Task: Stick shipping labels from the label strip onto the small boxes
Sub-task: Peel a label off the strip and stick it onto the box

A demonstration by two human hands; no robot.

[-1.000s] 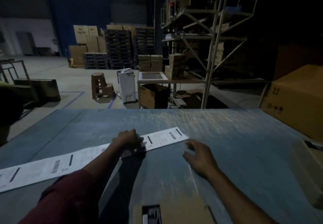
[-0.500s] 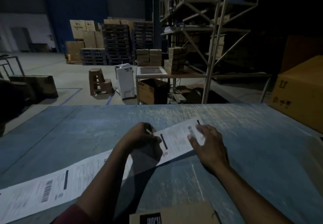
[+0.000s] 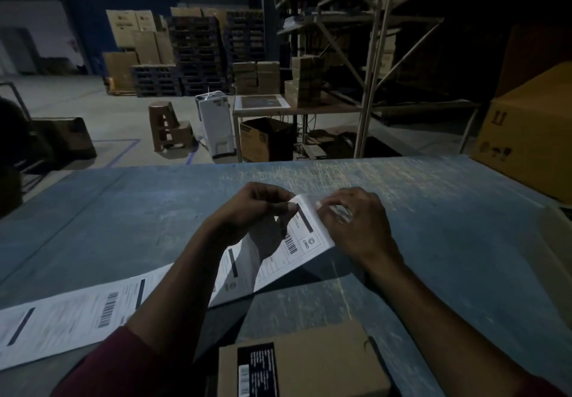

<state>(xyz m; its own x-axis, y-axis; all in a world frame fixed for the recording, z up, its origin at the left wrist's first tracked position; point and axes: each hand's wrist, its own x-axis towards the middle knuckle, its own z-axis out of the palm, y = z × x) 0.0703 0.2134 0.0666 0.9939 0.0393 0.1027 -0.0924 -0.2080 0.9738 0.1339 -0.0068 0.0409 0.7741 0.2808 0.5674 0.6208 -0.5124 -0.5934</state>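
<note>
A dim warehouse fills the upper half of the frame: stacked brown cartons and dark pallets (image 3: 198, 56) at upper left, a metal scaffold rack (image 3: 371, 56) at upper right, and a brown plastic stool (image 3: 167, 127) on the concrete floor at centre left. The lower half is a worn blue-grey table (image 3: 448, 242). A long white paper label strip (image 3: 71, 316) lies flat across the lower left of the table; its far end is lifted off the surface at frame centre (barcode and black bar visible on the raised label). The left hand (image 3: 247, 211) pinches the upper left corner of the raised end between thumb and fingers. The right hand (image 3: 356, 226) grips the upper right edge of the same end, fingers curled over the paper. A small brown cardboard box (image 3: 325, 362) with a black printed label sits at bottom centre, near the strip but apart from both hands. A large tan carton (image 3: 532, 136) stands at the right edge.
</note>
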